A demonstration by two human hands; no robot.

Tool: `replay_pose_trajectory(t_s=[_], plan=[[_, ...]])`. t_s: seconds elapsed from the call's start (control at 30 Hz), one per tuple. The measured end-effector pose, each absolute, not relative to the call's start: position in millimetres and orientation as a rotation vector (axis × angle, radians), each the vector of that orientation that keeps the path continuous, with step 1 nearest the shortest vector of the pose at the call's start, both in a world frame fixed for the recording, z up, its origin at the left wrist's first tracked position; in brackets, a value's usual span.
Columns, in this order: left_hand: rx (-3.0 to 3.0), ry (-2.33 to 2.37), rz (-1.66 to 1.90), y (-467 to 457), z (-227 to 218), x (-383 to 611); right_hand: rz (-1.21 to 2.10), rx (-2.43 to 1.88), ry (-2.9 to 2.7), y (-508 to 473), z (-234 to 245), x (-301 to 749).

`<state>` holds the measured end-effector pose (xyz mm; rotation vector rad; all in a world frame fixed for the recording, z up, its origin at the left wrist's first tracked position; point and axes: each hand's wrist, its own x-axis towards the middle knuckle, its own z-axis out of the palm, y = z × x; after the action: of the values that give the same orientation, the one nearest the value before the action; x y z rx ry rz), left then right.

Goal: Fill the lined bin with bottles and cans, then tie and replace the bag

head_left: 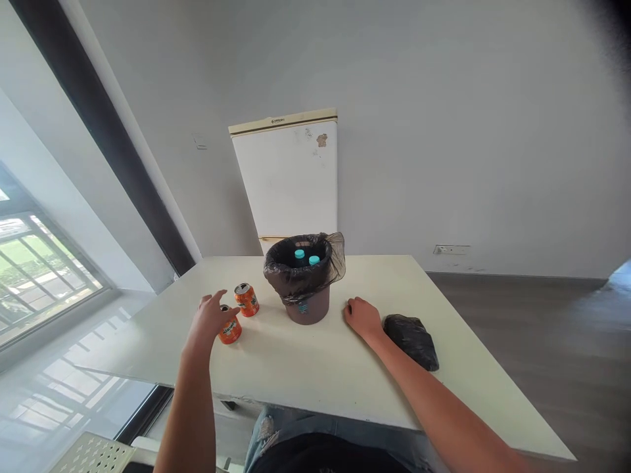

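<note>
My left hand (211,318) reaches over the nearer orange soda can (230,331), thumb and fingers spread apart around its top. Just behind it stands a second orange soda can (247,301), upright. Loosely curled, my right hand (363,318) rests on the table to the right of the small brown trash bin (309,312), with nothing visible in it. A black plastic bag (298,284) lines the bin and folds over its rim. Inside the bin, two bottles show their turquoise caps (314,261). A folded black plastic bundle (413,340) lies beside my right forearm.
The pale table (296,368) spans the space before me, its near edge at my body. Behind it stands a white refrigerator (296,177) against the grey wall. A barred window (44,263) is at the left, and a wall socket (452,249) sits low on the right.
</note>
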<state>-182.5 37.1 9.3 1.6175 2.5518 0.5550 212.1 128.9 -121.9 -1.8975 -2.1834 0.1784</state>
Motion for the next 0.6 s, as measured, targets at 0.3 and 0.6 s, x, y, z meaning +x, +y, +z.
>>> replay_pose_trajectory(t_s=[0.3, 0.6], plan=[[1.572, 2.587, 0.485, 33.8, 21.4, -200.9, 0.211, -1.891, -2.167, 129.6, -121.4, 210.9], [1.802, 2.549, 1.450, -17.0, 122.3, -114.6, 0.195, -1.882, -2.173, 131.0, -123.5, 211.4]])
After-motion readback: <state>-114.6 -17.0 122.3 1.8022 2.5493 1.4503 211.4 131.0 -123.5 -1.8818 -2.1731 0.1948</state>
